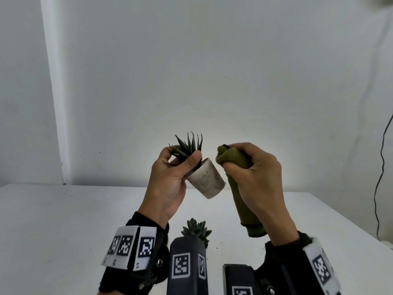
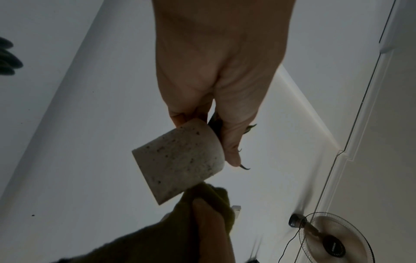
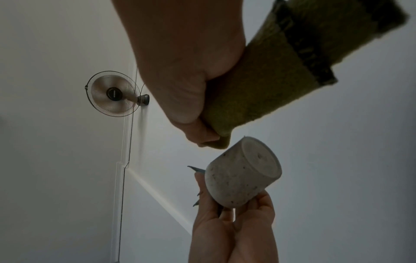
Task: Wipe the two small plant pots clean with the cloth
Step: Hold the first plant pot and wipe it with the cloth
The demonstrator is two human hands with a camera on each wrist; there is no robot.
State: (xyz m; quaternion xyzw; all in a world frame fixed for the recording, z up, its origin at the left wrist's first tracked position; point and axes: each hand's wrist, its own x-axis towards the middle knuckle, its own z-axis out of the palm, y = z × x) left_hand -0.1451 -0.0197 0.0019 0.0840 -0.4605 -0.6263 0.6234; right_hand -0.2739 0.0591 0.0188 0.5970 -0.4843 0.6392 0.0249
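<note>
My left hand (image 1: 182, 160) grips a small speckled grey pot (image 1: 207, 180) near its rim, raised above the table and tilted with its base pointing right and down. A spiky dark green succulent (image 1: 188, 144) sticks out of it. My right hand (image 1: 251, 167) holds a bunched olive-green cloth (image 1: 240, 188) just right of the pot; its tail hangs down. In the left wrist view the cloth (image 2: 202, 201) meets the pot (image 2: 180, 160) at its lower edge. The right wrist view shows the pot's base (image 3: 258, 158) just below the cloth (image 3: 258, 99). A second succulent (image 1: 196, 228) stands on the table below, its pot hidden.
The white table (image 1: 63, 220) runs to a white wall behind. A black cable (image 1: 380, 177) hangs at the far right. Wrist-worn marker blocks (image 1: 187, 265) fill the lower foreground. A wall fan (image 3: 113, 93) shows in both wrist views.
</note>
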